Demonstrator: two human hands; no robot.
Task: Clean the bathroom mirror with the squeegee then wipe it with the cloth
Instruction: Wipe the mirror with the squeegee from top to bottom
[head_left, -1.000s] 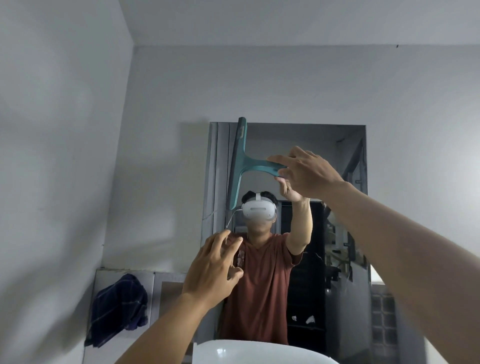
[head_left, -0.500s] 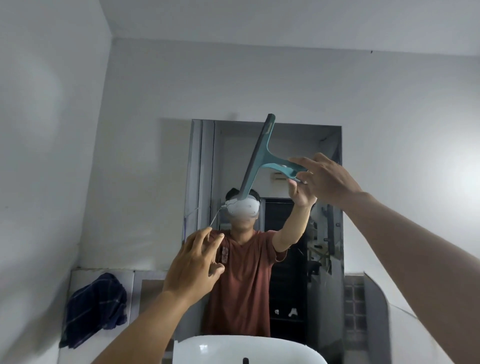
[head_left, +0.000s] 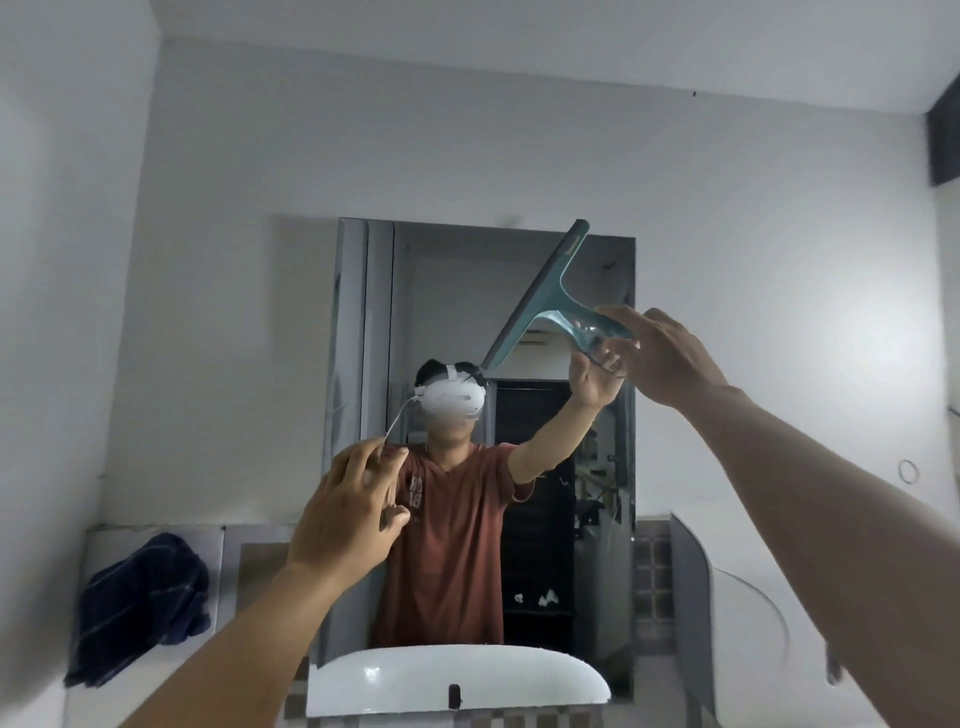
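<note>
Head view, squeegee (head_left: 540, 299) swept right, tilted further

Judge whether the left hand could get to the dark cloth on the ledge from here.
Probably yes: the left hand is empty and raised, the cloth lies lower left on the ledge, nothing between.

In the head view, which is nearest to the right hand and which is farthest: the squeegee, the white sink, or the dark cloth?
From the right hand:
1. Squeegee: its handle is in the fingers, against the mirror's upper right.
2. White sink: bottom centre, under the mirror.
3. Dark cloth: far lower left, on the ledge.
</note>
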